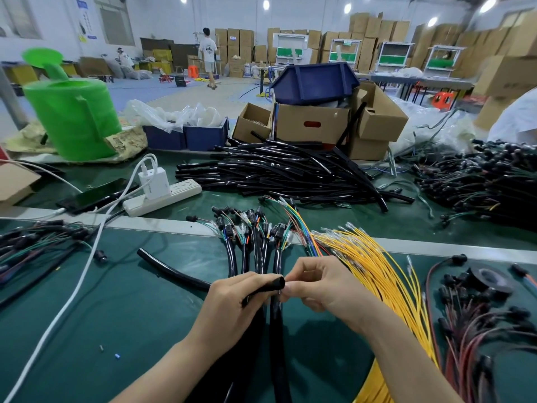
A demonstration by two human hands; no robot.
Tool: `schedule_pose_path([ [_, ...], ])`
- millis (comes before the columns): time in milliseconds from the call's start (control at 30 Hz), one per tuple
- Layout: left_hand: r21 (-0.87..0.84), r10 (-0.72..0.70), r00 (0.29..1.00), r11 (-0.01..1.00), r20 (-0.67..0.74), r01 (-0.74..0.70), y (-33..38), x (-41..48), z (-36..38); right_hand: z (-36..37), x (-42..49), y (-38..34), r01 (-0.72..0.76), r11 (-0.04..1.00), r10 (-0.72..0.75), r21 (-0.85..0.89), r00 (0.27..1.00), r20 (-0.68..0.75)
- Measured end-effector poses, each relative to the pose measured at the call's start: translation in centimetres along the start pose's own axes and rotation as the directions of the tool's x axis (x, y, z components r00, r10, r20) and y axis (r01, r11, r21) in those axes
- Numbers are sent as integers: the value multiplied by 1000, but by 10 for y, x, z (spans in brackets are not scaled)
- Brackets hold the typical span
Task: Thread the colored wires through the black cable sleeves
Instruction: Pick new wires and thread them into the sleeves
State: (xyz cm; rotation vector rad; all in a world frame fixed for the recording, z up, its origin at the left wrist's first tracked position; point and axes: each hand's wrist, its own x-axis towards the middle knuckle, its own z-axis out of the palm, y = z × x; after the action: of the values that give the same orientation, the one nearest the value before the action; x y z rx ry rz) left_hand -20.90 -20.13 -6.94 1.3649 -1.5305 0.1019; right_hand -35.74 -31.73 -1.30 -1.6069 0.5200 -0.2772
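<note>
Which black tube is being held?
The black sleeve in the left hand, its end at the right hand. The other sleeves lie loose on the mat.

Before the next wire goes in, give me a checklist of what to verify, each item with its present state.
1. Left hand grips the black cable sleeve: ok.
2. Sleeve's open end points toward the right hand: ok.
3. Right hand's fingertips meet at the sleeve's mouth: ok.
4. A wire pinched between those fingertips: cannot tell, hidden.
5. Yellow wires lie beside the right hand, likely reachable: ok.
6. Spare sleeve lies on the mat, left of the hands: ok.
</note>
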Motion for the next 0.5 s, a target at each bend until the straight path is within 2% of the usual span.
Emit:
schedule_pose_path([
  [133,134,-96,995,986,-2,95,2,4,-2,-1,0,-1,30,999,-32,-23,997,-75],
  [233,156,-137,989,979,45,129,2,7,-4,-8,-2,-3,47,999,-49,-18,992,-116],
  [500,155,-137,985,981,103,120,2,5,-4,-6,-2,-3,92,994,-96,-66,994,-57],
])
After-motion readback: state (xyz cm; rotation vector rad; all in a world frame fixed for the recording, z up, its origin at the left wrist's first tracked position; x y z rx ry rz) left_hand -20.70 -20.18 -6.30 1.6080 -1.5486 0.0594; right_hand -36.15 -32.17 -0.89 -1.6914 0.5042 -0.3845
